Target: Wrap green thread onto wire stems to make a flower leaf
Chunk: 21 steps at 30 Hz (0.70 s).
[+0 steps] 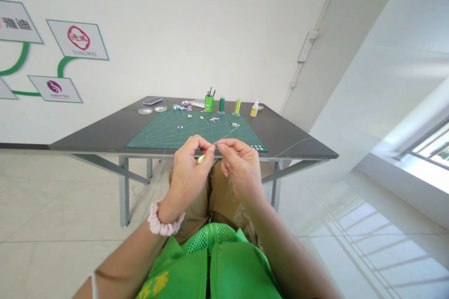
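My left hand [191, 170] is closed in a pinch in front of the table edge, above my lap. A small pale green piece [200, 159] shows between its thumb and palm; its kind I cannot tell. My right hand [240, 166] pinches thumb to forefinger, its tips almost meeting those of the left. What lies between the right fingertips is too small to make out. Just beyond the hands lies a green cutting mat [157, 135]. On it are small white-handled scissors [234, 124], pink flower-like pieces [214, 119] and light blue ones [178, 108].
Along the back of the dark table [94, 131] stand a green can of tools [209, 103], a dark green thread spool [221, 104], a yellow-green spool [237, 106] and a glue bottle [254, 109]. A phone [153, 101] lies back left. Loose green thread [293, 147] crosses the right edge.
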Each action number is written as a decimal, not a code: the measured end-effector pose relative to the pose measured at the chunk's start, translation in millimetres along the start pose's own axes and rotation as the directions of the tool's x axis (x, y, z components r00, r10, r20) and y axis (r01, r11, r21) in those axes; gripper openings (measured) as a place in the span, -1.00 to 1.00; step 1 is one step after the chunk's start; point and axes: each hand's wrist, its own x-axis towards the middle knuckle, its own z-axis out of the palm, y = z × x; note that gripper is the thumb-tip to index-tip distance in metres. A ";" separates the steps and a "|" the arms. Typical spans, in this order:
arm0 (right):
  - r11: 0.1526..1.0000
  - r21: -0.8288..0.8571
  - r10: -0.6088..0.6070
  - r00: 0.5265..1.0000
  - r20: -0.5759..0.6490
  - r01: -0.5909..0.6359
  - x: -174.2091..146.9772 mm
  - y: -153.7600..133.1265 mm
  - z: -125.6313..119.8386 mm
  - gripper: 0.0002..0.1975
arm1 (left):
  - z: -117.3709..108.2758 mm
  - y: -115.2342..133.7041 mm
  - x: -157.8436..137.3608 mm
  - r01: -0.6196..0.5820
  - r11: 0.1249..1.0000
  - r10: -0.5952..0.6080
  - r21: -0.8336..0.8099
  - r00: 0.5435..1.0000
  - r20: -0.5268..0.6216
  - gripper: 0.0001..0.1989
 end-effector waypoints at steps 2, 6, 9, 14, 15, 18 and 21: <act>1.000 -0.003 0.006 1.000 0.000 -0.006 0.2 0.1 -0.1 -0.89 | -0.2 -0.9 0.1 -0.003 1.000 0.003 -0.005 1.000 0.000 -0.85; 1.000 0.004 0.024 1.000 -0.003 -0.024 -0.1 -0.8 0.0 -0.89 | -0.1 -1.5 0.7 -0.002 1.000 0.002 0.002 1.000 -0.008 -0.86; 1.000 0.003 0.030 1.000 -0.001 -0.030 0.0 -1.5 0.1 -0.89 | 0.1 -0.4 1.2 -0.004 1.000 0.004 0.004 1.000 -0.013 -0.86; 1.000 -0.005 0.029 1.000 0.001 -0.029 0.5 -2.1 -0.2 -0.88 | 0.0 2.0 1.2 -0.002 0.999 0.003 0.032 1.000 -0.014 -0.86; 1.000 -0.004 0.030 1.000 0.001 -0.030 0.4 -2.4 -0.3 -0.88 | -0.1 2.2 1.2 0.000 0.999 0.001 0.037 1.000 -0.012 -0.86; 0.999 0.001 0.032 0.999 0.001 -0.032 -0.2 -3.1 -0.3 -0.88 | -0.4 2.5 1.2 0.006 0.999 -0.005 0.035 1.000 -0.008 -0.85; 1.000 0.000 0.031 1.000 0.002 -0.031 -0.5 -3.5 -0.1 -0.88 | -0.6 2.3 1.1 0.014 1.000 -0.014 0.016 1.000 -0.004 -0.85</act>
